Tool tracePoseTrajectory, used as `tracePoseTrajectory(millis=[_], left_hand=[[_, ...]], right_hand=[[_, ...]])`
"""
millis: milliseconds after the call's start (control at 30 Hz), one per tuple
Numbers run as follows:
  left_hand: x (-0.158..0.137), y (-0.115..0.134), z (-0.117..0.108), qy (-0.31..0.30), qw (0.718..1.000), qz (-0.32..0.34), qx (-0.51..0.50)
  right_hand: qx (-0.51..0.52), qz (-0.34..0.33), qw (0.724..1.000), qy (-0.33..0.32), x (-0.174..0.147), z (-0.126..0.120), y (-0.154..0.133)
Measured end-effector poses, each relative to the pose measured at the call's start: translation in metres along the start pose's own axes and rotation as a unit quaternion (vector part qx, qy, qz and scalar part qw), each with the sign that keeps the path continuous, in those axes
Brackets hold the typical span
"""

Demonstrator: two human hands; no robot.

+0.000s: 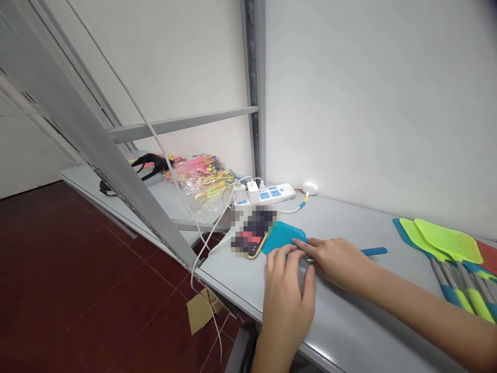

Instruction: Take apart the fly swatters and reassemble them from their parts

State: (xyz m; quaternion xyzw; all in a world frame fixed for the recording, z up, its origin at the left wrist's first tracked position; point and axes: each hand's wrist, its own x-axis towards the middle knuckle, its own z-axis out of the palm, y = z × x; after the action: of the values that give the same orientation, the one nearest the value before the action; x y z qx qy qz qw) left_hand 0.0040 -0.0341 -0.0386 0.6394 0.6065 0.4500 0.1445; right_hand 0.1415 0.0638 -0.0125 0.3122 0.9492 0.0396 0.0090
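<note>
A blue fly swatter (282,235) lies on the grey shelf, its mesh head toward the wall corner and its handle end showing beyond my right wrist. My right hand (336,261) is closed over its neck, with the index finger stretched onto the mesh. A bit of metal shaft shows under the fingers. My left hand (289,290) rests at the near edge of the mesh, fingers slightly bent and thumb apart, with no grip visible. Touching or almost touching the swatter head on its left is a phone (254,233) in a yellowish case, its screen blurred out.
Green, blue and red fly swatters (448,241) lie piled at the right. Behind the phone sits a white power strip (275,192) with chargers and a round white device (309,188). White cables (194,269) hang by the metal post. Bagged colourful items (204,173) lie further left.
</note>
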Motion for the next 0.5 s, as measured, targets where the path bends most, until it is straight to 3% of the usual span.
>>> tracePoseTrajectory(millis=[300,500], left_hand=[[0.001,0.000,0.001,-0.013,0.999,0.003,0.031],[0.001,-0.006,0.005,-0.023,0.996,0.022,0.088]], right_hand=[[-0.067,0.043,0.997,0.005,0.001,-0.017,-0.009],[-0.073,0.074,0.995,-0.007,-0.032,-0.037,-0.001]])
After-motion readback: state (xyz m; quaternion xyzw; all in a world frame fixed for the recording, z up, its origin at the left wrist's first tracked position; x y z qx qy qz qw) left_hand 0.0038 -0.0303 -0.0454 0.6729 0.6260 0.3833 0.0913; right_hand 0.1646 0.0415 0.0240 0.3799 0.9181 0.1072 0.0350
